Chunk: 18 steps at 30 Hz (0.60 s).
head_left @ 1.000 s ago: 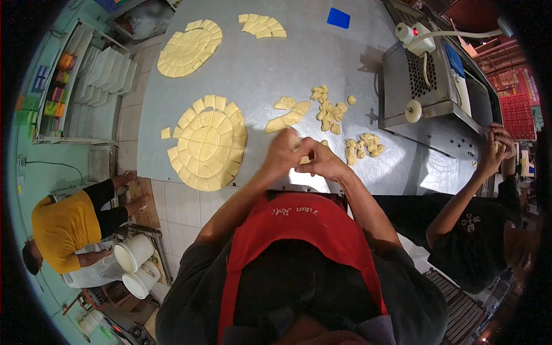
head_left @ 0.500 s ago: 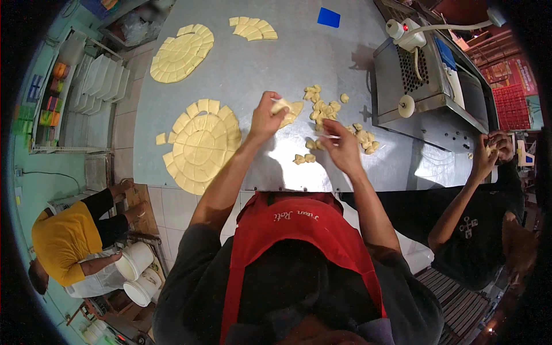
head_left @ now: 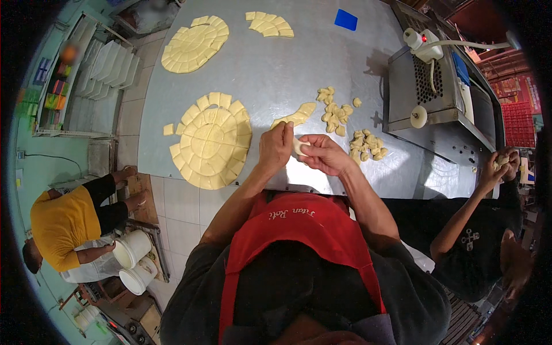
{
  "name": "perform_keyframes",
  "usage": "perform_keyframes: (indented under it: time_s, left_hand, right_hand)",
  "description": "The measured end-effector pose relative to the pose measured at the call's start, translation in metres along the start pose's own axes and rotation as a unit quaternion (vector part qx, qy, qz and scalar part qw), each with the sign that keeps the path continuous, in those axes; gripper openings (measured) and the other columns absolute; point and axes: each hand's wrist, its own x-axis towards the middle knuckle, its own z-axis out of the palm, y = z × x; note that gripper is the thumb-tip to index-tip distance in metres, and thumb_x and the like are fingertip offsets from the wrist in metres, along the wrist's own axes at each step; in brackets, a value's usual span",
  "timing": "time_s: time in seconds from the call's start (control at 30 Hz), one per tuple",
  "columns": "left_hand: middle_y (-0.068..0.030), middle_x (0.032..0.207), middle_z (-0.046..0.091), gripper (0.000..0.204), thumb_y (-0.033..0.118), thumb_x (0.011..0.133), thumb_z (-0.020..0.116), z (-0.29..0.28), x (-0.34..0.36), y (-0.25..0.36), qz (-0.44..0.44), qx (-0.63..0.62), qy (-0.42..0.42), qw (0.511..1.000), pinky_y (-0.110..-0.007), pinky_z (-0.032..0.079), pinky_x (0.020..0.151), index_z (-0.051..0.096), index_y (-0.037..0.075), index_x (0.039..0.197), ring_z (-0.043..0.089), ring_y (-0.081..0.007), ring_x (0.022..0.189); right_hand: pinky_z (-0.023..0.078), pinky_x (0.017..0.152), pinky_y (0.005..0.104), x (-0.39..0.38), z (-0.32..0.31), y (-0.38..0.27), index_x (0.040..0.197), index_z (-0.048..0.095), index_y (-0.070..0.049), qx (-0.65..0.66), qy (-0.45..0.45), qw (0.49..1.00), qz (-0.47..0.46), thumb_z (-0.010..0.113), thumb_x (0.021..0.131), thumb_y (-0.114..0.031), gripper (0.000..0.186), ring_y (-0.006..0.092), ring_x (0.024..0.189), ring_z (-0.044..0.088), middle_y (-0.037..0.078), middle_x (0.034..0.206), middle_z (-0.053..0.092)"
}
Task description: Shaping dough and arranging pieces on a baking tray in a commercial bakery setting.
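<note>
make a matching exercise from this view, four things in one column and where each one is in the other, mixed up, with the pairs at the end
1. small dough piece
2. flat blue rectangle
3. larger cut dough round
4. white buckets

A. toward the far end of the metal table
B. beside the person in yellow
C. between the left hand and right hand
D. on the table, left of the left hand

Pairs: 1-C, 2-A, 3-D, 4-B

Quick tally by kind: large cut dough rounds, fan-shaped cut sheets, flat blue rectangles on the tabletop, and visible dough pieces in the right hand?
Large cut dough rounds: 2
Fan-shaped cut sheet: 1
Flat blue rectangle: 1
Dough piece in right hand: 1
Total: 5
</note>
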Motion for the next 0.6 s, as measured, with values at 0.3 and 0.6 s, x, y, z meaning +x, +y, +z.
perform_keyframes:
  time_s: [0.3, 0.6]
  left_hand:
    - [-0.0174, 0.088, 0.069, 0.023, 0.013, 0.100, 0.065, -0.002, 0.032, -0.076, 0.071, 0.135, 0.087, 0.984, -0.048, 0.056, 0.076, 0.066, 0.004, 0.122, 0.068, -0.0405, 0.080]
    - [-0.0006, 0.083, 0.062, 0.019, 0.021, 0.098, 0.075, -0.040, -0.036, -0.070, -0.177, -0.241, -0.099, 0.949, -0.035, 0.047, 0.061, 0.066, 0.007, 0.105, 0.058, -0.0181, 0.067]
  right_hand:
    - [0.058, 0.065, 0.0305, 0.039, -0.012, -0.028, 0.112, 0.073, 0.001, -0.311, 0.004, 0.950, -0.006, 0.073, 0.101, -0.021, 0.025, 0.0149, 0.084, 0.075, 0.008, 0.088, 0.077]
    - [0.062, 0.085, 0.0469, 0.065, -0.025, 0.004, 0.147, 0.064, -0.010, -0.635, 0.166, 0.744, -0.125, 0.066, 0.098, -0.012, 0.049, 0.0384, 0.098, 0.077, 0.025, 0.111, 0.077]
